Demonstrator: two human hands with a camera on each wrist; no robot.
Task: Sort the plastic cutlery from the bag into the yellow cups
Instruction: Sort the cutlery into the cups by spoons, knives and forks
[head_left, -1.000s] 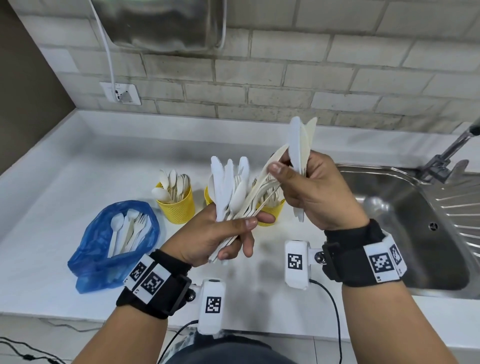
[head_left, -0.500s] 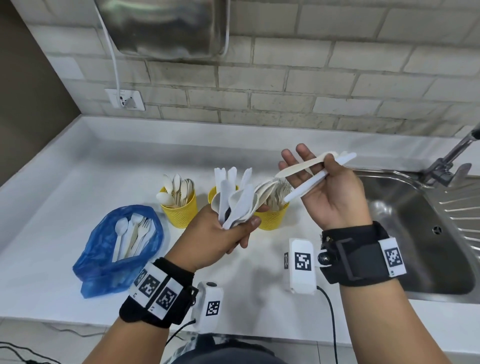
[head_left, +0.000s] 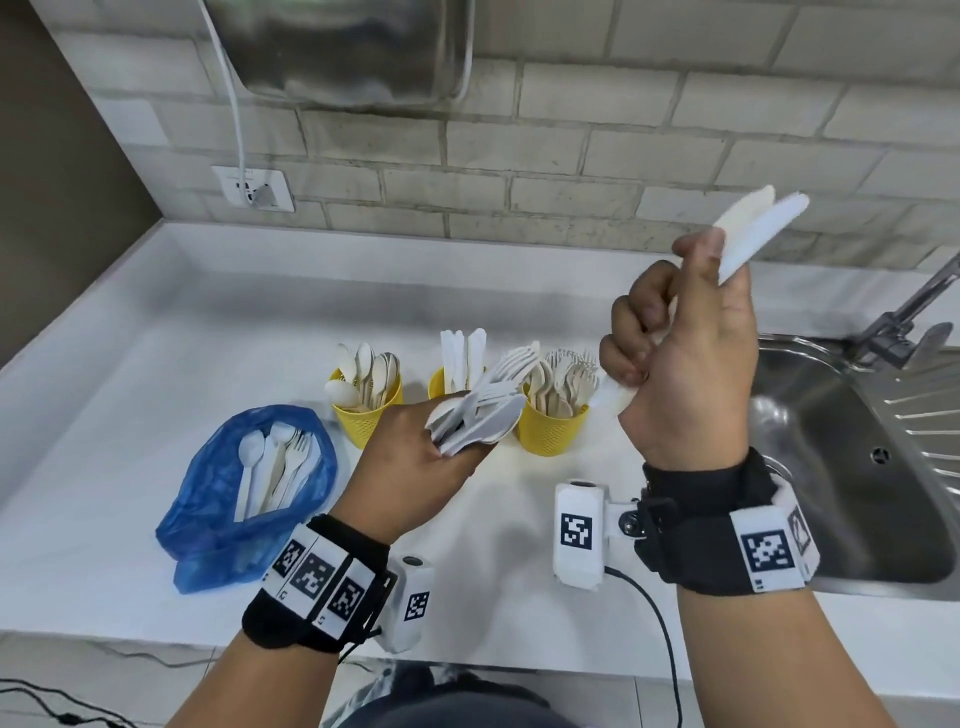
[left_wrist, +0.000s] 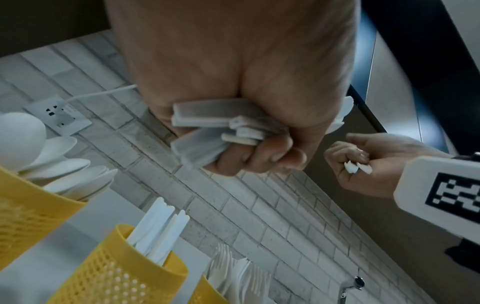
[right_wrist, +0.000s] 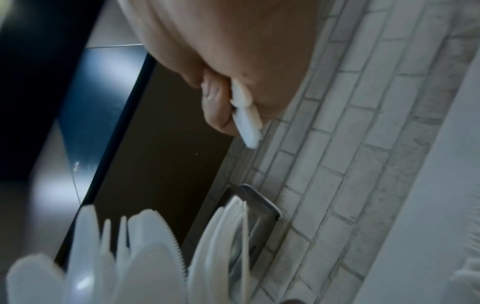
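Cutlery, smooth white plastic: left hand (head_left: 415, 457) grips a mixed bundle (head_left: 480, 415), right hand (head_left: 685, 353) clasps two knives (head_left: 748, 228), above perforated yellow cups (head_left: 550, 428).

Three yellow cups (head_left: 367, 410) are standing in a row mid-counter, utensils sticking up out of each and crowding the openings. Blue bag (head_left: 218, 519) is lying to their left, mouth open. Bare counter (head_left: 208, 332) is lying behind the cups. Sink (head_left: 831, 467) is bounding the right side.
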